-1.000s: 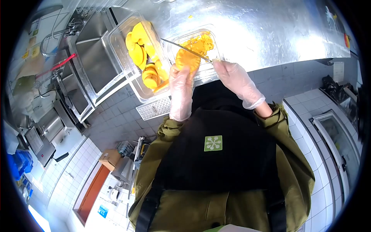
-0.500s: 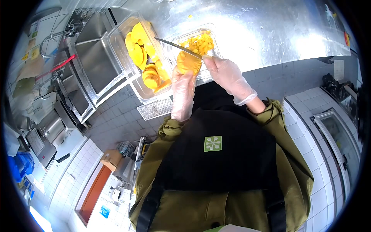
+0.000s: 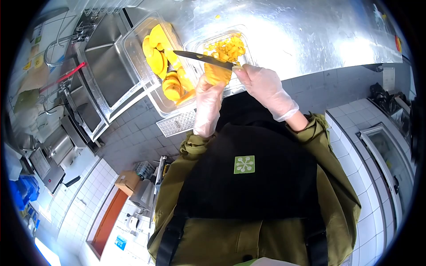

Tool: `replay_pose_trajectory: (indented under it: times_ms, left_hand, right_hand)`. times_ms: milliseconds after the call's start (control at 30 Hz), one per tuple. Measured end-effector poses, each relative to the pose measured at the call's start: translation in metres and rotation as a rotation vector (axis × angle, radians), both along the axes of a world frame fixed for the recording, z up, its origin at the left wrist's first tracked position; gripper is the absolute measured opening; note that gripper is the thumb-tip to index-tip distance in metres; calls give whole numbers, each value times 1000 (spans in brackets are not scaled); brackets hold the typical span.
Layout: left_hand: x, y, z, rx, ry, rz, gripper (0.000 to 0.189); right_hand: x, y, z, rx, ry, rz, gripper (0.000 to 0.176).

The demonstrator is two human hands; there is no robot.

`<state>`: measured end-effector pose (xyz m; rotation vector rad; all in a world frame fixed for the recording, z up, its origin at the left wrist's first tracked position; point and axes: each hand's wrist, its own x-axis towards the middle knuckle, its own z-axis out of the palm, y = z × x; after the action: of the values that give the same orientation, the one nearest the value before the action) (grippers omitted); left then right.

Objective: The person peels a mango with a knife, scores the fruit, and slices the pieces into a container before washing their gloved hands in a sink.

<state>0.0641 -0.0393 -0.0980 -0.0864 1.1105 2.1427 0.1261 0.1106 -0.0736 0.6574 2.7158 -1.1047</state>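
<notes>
My left hand (image 3: 207, 101), in a clear plastic glove, grips a yellow-orange mango piece (image 3: 216, 75) from below. In my right hand (image 3: 267, 88), also gloved, is a knife (image 3: 202, 57), its blade lying across the top of the mango and pointing left. Beyond them, a clear plastic container (image 3: 251, 54) holds small diced mango (image 3: 230, 48). To the left, a larger clear container (image 3: 163, 111) holds several big mango pieces (image 3: 155, 61).
A shiny steel counter (image 3: 293, 31) lies under the containers. Left of it is a steel sink (image 3: 111, 71) with a red-handled fixture (image 3: 66, 76). One small yellow scrap (image 3: 217, 17) sits on the counter.
The knife blade has turned to show more of its flat side and now covers more of the mango's upper part. Both hands have shifted only slightly.
</notes>
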Motion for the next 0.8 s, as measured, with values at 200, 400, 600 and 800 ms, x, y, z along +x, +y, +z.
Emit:
replay_pose_trajectory:
  times_ms: [200, 400, 600, 800]
  left_hand:
    - [9, -2, 17, -82, 82, -94, 27]
    - [-3, -3, 9, 68, -28, 2, 40]
    - [-7, -6, 0, 15, -11, -54, 40]
    - [-6, -15, 10, -208, 151, -262, 38]
  right_hand:
    - [-14, 11, 3, -128, 66, -31, 43]
    - [-1, 17, 15, -461, -134, -112, 42]
    - [-1, 15, 14, -243, -10, -23, 37]
    - [-9, 23, 11, -166, -52, -16, 39]
